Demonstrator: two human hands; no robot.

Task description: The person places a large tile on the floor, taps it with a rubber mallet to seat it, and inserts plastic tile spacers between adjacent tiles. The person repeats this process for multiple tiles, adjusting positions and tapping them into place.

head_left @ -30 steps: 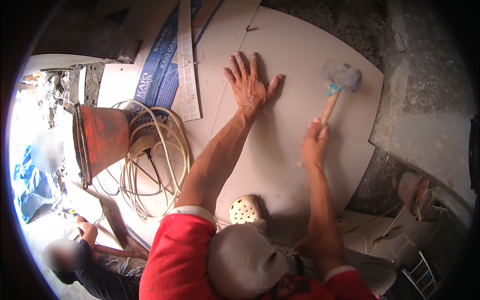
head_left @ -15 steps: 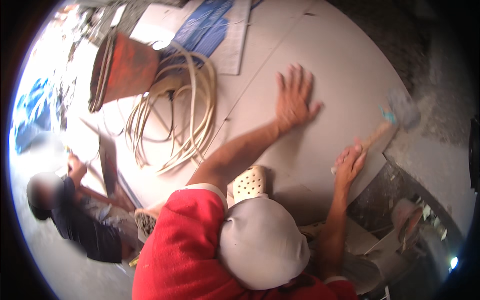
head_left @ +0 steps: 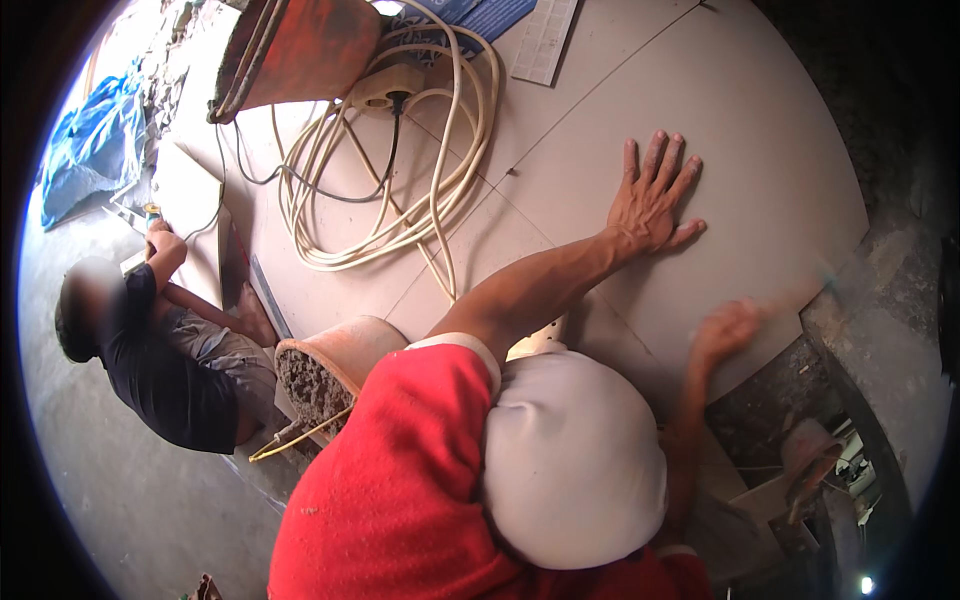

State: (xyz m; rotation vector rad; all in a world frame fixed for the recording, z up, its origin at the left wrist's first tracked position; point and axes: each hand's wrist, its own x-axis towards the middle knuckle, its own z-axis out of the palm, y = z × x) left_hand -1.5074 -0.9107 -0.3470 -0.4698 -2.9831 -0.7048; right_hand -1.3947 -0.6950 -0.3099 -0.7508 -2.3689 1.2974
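My left hand [head_left: 650,208] lies flat with its fingers spread on a large pale floor tile [head_left: 770,160]. To its right, my right hand [head_left: 730,328] is closed round the wooden handle of a mallet [head_left: 796,297]. Hand and mallet are smeared by motion, and the mallet's head hardly shows against the grey ground beyond the tile's edge. Thin joints run between the tiles to the left of my left hand. Below my left forearm, a bucket of grey mortar [head_left: 318,385] stands tilted, with a yellow-edged tool across its rim.
A coil of cream cable [head_left: 395,235] with a socket block [head_left: 388,86] lies on the tiles beside an orange bucket [head_left: 310,50]. At the left a co-worker [head_left: 165,360] sits holding a tool. Blue sheeting [head_left: 95,145] lies far left, rubble and a reddish container [head_left: 808,450] lower right.
My view has shifted, so the buckets and cable sit higher or farther into sight. The mallet has gone from clearly visible to a blur, my right hand swinging it. My left hand stays flat.
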